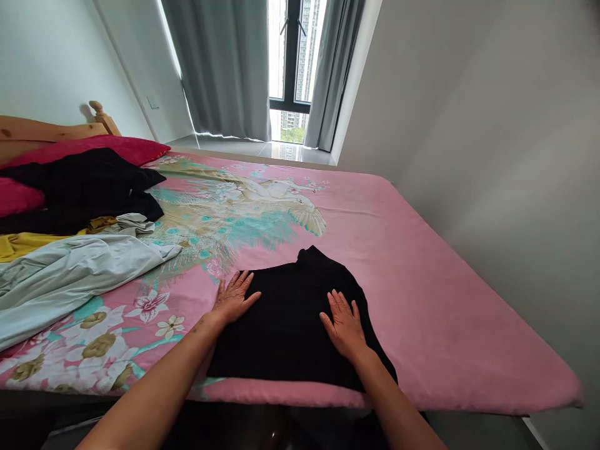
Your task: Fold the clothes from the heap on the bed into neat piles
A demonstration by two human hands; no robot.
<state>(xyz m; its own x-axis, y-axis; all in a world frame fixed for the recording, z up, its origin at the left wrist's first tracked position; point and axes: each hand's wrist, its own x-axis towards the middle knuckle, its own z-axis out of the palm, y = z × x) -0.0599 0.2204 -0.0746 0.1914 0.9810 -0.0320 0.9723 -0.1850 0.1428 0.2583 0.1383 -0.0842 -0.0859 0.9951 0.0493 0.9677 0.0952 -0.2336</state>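
A black garment [290, 325] lies flat near the front edge of the bed, with a small raised bump of cloth at its far side. Its exact kind I cannot tell. My left hand [234, 299] rests on its left edge, palm down with the fingers stretched out. On the right part of the cloth lies my right hand [345, 325], also flat, fingers pointing away from me and thumb spread. Neither hand grips the fabric.
A pink bedsheet [431, 312] with a printed peacock covers the mattress. To the left are a pale grey-green garment [89, 265], a yellow cloth [28, 245], black clothes [94, 187] and a red pillow [135, 149]. A wall [506, 156] borders the right; grey curtains [225, 69] hang beyond.
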